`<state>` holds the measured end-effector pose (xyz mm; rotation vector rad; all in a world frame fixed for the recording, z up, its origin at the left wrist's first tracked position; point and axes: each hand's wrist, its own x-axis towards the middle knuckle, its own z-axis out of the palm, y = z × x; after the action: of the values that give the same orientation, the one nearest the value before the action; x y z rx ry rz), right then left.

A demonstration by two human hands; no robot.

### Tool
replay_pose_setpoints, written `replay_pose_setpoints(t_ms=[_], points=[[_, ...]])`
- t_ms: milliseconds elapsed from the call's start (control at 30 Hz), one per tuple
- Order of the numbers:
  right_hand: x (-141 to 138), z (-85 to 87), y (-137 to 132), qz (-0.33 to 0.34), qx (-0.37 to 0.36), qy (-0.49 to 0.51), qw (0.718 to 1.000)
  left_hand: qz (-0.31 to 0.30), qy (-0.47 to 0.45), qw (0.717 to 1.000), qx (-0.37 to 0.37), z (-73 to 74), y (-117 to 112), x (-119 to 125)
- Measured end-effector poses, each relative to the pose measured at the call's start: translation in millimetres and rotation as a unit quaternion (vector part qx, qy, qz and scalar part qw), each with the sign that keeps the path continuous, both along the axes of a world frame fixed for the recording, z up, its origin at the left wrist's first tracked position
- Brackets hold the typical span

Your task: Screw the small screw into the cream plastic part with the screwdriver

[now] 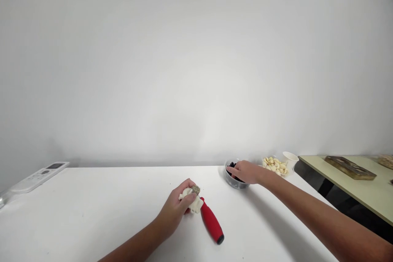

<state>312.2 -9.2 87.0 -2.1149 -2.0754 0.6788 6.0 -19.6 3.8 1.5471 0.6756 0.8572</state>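
Observation:
My left hand (175,209) is closed round the white head of a tool with a red handle (211,221), which lies on the white table (92,213); the handle points toward me and to the right. A small brownish piece sits at the top of the tool's head. My right hand (244,172) reaches into a small clear bowl of dark pieces (235,178) at the table's far right, with its fingers curled down among them. What they pinch is hidden.
A pile of pale nuts (275,166) and a white cup (290,158) stand beyond the bowl. A white remote control (39,176) lies at the far left. A separate greenish table (353,190) with a dark slab (350,167) stands to the right. A plain wall rises behind.

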Motion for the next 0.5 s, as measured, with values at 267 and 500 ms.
replay_pose_setpoints(t_ms=[267, 500], points=[[-11.1, -27.9, -3.9, 0.028, 0.058, -0.048, 0.997, -0.011, 0.009, 1.000, 0.009, 4.7, -1.1, -1.1], [-9.4, -46.0, -7.8, 0.024, 0.095, -0.041, 0.994, -0.016, 0.007, 1.000, 0.007, 5.2, 0.1, -0.8]])
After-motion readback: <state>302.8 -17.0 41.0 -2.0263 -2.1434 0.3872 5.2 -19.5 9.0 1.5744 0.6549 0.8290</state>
